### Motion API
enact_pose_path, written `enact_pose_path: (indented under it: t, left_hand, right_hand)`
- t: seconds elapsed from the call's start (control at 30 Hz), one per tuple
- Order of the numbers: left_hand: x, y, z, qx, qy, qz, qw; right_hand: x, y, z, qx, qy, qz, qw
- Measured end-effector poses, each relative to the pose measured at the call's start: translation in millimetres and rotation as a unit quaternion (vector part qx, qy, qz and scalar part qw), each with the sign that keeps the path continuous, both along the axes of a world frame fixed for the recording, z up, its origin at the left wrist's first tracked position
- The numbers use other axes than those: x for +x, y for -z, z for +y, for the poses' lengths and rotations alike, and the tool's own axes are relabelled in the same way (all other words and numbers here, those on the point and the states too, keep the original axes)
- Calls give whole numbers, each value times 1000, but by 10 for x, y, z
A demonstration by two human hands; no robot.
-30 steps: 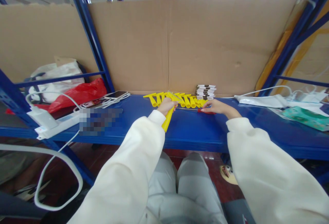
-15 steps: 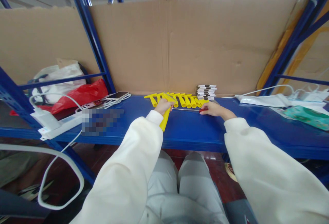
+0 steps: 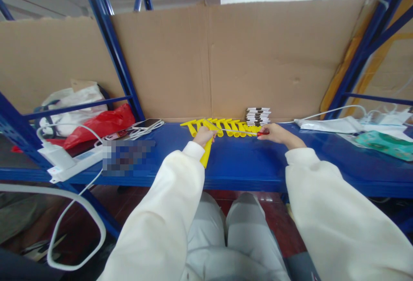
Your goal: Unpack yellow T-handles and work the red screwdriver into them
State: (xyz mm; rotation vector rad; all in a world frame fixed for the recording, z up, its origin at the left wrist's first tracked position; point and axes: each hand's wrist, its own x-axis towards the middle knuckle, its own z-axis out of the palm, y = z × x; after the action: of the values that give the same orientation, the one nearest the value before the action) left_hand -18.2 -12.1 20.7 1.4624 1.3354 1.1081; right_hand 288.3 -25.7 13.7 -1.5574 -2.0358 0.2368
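Note:
My left hand (image 3: 204, 136) is closed around a yellow T-shaped scraper (image 3: 206, 156), whose hollow-looking handle slants down towards me. In my right hand (image 3: 275, 134) is the red handle of a screwdriver (image 3: 263, 132); its long thin shaft runs left to the scraper's head at my left fingers. Whether the tip touches a screw is too small to tell. Behind both hands lies a row of several like yellow scrapers (image 3: 235, 134). A stack of small white packets (image 3: 258, 117) with dark marks stands behind the row's right end.
The blue shelf (image 3: 238, 160) is backed by a cardboard sheet (image 3: 274, 57) between blue posts. At left are a power strip (image 3: 72, 167), a phone with white cables (image 3: 146, 124) and a red bag (image 3: 103, 124). White and green packets (image 3: 385, 143) lie at right.
My right hand has risen slightly and moved right with the screwdriver, so the shaft now slopes across the row of scrapers. My left hand keeps its hold on the scraper.

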Motion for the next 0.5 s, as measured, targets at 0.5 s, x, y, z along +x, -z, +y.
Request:
enact_pose_path:
  t: [0.5]
  left_hand:
    - [-15, 27, 36, 4, 2, -1, 1000]
  right_hand:
    - [-51, 17, 0, -2, -41, 45, 998]
